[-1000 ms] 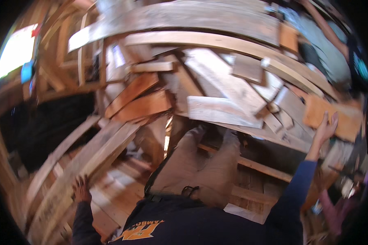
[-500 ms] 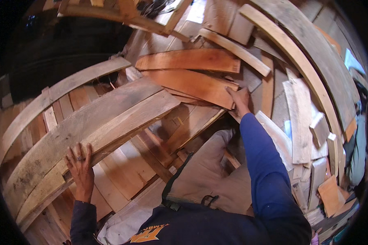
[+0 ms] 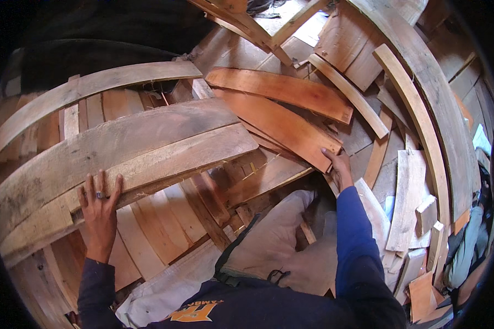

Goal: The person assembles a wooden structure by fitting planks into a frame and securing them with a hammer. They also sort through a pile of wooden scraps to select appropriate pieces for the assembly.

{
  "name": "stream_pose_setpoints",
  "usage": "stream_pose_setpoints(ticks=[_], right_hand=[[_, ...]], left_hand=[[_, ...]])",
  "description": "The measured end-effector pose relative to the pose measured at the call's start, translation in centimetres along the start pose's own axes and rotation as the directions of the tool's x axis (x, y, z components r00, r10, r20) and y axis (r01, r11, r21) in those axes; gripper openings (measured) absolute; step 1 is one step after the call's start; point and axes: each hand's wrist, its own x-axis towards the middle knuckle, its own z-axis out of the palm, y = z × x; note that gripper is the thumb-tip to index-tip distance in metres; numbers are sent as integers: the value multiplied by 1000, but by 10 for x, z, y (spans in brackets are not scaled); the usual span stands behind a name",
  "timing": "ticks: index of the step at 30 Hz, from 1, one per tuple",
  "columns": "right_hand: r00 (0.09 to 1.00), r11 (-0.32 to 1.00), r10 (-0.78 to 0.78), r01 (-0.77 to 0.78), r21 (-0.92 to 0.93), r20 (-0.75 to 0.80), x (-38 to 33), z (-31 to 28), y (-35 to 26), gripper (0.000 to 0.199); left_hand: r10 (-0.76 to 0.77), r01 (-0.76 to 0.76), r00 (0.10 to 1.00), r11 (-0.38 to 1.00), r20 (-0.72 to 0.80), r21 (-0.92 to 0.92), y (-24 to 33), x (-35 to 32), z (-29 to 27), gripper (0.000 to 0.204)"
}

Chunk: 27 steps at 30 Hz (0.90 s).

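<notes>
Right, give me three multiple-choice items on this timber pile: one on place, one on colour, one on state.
1. Where does the left hand rest?
A. on the long pale plank
B. on a blue bucket
C. on a sleeve

2. What colour is the board at the right hand?
A. white
B. reddish-orange
C. green

3. How is the left hand set?
A. clenched in a fist
B. pinching a nail
C. flat, fingers spread

Answers: 1 A, its palm lies on that plank's near edge; 2 B, that board is clearly redder than the grey planks; 3 C, the fingers lie spread on the wood.
</notes>
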Motion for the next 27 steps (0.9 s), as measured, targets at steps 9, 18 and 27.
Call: stream_pose_setpoints(ticks=[9,18,27], right_hand=[[991,985,-135,134,-105,4,-10,5,-2,60],[971,976,-210,215,35,-110,-94,-42,-20,60],[935,943,-332,328,-53,-124,-167,-86,-67,62]], left_hand=[[48,-48,999,998,1,-49,-17,1,10,79],[78,-88,992,991,-100,-99,-33,-12,6,78],[130,-133,991,986,-32,-101,-32,-21,10,65]])
